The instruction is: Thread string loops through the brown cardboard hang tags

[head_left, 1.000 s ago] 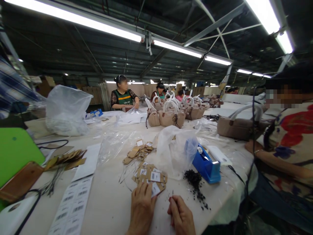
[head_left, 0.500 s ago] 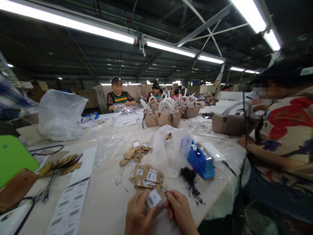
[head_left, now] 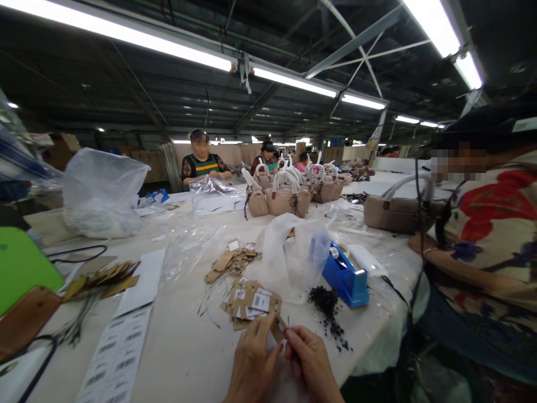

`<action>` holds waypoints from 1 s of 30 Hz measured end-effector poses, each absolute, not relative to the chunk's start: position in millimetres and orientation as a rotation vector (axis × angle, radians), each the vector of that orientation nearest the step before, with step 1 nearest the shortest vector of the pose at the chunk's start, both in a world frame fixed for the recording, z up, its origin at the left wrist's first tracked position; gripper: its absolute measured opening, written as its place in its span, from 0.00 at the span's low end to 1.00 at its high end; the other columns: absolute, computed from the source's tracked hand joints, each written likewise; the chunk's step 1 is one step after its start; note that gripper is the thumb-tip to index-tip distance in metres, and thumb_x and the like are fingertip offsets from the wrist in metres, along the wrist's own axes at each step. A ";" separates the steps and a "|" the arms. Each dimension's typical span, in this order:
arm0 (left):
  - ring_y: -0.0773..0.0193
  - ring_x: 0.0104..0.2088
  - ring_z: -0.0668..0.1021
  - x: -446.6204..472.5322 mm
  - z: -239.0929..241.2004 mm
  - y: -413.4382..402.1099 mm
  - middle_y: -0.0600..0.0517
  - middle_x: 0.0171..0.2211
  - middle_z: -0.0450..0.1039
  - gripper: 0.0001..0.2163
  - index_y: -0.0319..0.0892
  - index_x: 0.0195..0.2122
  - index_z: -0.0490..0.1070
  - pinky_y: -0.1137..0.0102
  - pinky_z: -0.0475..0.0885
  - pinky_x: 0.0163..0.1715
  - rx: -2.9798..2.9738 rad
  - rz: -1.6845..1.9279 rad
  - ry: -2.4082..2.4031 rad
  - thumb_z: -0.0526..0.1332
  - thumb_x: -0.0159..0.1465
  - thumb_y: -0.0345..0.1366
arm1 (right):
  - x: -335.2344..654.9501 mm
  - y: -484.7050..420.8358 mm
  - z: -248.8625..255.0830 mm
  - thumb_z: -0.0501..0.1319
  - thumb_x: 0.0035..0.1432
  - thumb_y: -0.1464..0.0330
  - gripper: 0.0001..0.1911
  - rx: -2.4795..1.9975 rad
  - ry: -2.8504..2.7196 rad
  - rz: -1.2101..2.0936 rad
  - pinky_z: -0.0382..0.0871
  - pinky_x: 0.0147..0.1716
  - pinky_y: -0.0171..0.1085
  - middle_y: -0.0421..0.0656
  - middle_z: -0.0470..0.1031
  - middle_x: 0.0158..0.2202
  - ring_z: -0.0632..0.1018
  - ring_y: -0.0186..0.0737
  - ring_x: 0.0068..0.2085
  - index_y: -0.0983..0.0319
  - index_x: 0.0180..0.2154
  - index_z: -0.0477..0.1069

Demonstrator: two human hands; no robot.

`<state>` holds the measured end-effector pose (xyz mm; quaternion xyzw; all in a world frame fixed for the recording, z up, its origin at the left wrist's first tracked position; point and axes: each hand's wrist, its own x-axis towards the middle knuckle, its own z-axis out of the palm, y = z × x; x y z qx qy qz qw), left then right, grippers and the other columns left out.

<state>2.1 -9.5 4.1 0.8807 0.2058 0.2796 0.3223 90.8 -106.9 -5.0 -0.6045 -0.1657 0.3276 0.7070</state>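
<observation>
At the front of the table my left hand (head_left: 254, 355) is closed on a brown cardboard hang tag (head_left: 278, 327), its fingers covering most of the tag. Close beside it, my right hand (head_left: 309, 355) pinches a thin dark string (head_left: 288, 321) at the tag's corner; much of the string is hidden by the fingers. Just beyond both hands lies a pile of brown hang tags (head_left: 251, 299) with white barcode stickers. More tags (head_left: 232, 258) are heaped behind, with loose strings (head_left: 208, 299) at their left. A scatter of small black pieces (head_left: 326, 305) is to the right.
A blue tape dispenser (head_left: 346, 274) and a crumpled white plastic bag (head_left: 289, 257) stand beyond the hands. Barcode label sheets (head_left: 119, 352) lie at left. Beige handbags (head_left: 289, 201) are grouped farther back. A co-worker (head_left: 495, 224) sits at right; another person (head_left: 205, 165) is across the table.
My left hand has shifted right and turned over the tag, covering the white sticker that showed before. My right hand stays nearly in place, still pinching the string.
</observation>
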 end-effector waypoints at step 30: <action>0.67 0.17 0.74 -9.0 23.3 22.1 0.47 0.22 0.74 0.11 0.38 0.42 0.65 0.75 0.69 0.15 0.315 0.330 0.595 0.47 0.65 0.35 | 54.3 -78.6 3.0 0.55 0.57 0.57 0.15 -1.555 -0.796 0.245 0.68 0.34 0.29 0.42 0.76 0.29 0.75 0.37 0.31 0.60 0.32 0.73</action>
